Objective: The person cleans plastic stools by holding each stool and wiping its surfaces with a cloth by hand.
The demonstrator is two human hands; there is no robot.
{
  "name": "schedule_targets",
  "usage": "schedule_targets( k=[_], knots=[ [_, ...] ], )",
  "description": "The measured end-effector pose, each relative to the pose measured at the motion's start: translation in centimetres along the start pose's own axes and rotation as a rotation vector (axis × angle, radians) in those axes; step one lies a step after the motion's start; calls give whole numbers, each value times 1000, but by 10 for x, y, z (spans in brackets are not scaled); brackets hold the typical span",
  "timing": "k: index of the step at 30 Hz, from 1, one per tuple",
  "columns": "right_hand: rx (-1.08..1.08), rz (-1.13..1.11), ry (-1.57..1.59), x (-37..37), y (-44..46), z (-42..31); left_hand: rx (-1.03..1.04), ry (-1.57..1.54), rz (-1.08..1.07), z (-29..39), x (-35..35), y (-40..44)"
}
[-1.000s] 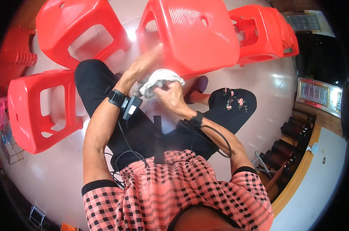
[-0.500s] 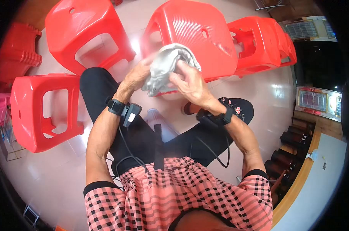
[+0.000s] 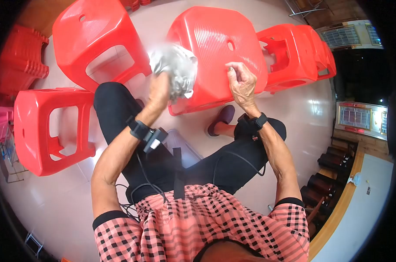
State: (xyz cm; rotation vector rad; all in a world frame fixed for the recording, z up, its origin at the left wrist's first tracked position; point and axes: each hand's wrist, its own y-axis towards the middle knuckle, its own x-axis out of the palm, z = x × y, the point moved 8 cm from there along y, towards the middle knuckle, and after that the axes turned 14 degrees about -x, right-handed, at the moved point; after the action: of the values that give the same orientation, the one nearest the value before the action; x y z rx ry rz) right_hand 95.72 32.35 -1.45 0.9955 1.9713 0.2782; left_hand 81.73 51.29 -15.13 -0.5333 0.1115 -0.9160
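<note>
A crumpled grey-white cloth, smeared by motion, is gripped in my left hand at the left edge of a red plastic stool. Whether the cloth touches the stool, I cannot tell. My right hand is over the right front part of the same stool, its fingers curled in and nothing seen in them. The stool has a ridged top with an oval hole in it.
Another red stool stands at the back left, and one lies on its side at the left. More red stools are at the right. Stacked red stools stand far left. Cables hang from my wrist devices.
My right hand has let go of the cloth and moved right. My left hand keeps the cloth and has shifted it slightly left, beside the stool's edge.
</note>
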Motion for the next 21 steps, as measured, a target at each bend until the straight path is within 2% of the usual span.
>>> schedule_targets(
  k=[3,6,8,11,13,16,21],
  knots=[
    [-18,-12,-25,1,2,-4,432,425,252,54,32,-50],
    [-19,-26,-45,1,5,-9,597,414,223,74,43,-61],
    [-13,-31,-32,1,4,-8,729,417,204,88,44,-41],
    [14,-47,-11,1,5,-12,758,454,280,108,37,9],
    [-2,-50,-17,1,5,-11,684,460,357,120,26,50],
    [7,-67,-29,1,7,-12,679,381,379,139,12,107],
    [9,-89,-21,3,7,-22,691,484,338,114,-2,159]
  ],
)
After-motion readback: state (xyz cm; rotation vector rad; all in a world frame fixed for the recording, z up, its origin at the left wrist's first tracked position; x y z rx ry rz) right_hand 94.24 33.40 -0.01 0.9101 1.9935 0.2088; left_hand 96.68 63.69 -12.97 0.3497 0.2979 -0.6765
